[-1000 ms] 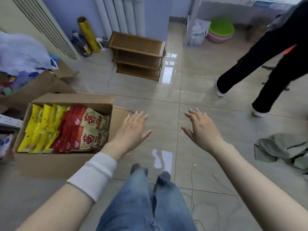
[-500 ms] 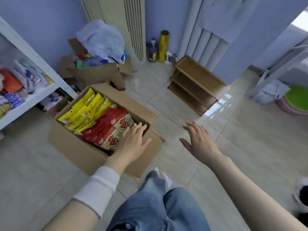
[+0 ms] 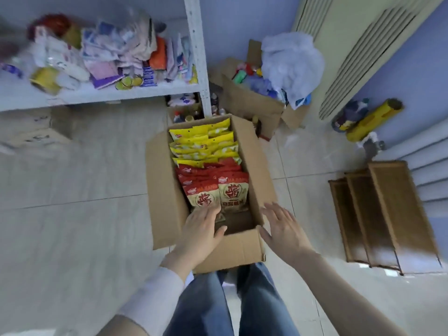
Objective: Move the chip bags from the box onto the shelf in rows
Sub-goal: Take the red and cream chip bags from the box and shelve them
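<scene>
The shelf [image 3: 97,95] is standing far left. The chip bags [image 3: 208,163] are sitting in the box [image 3: 164,190]. The left hand [image 3: 203,229] and the right hand [image 3: 283,226] are hovering at its near end, each grip open and empty

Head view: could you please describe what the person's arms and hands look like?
The left hand and right hand are bare and ungloved. A white fabric sleeve band covers the arm behind the left wrist; the right forearm has no sleeve.
</scene>
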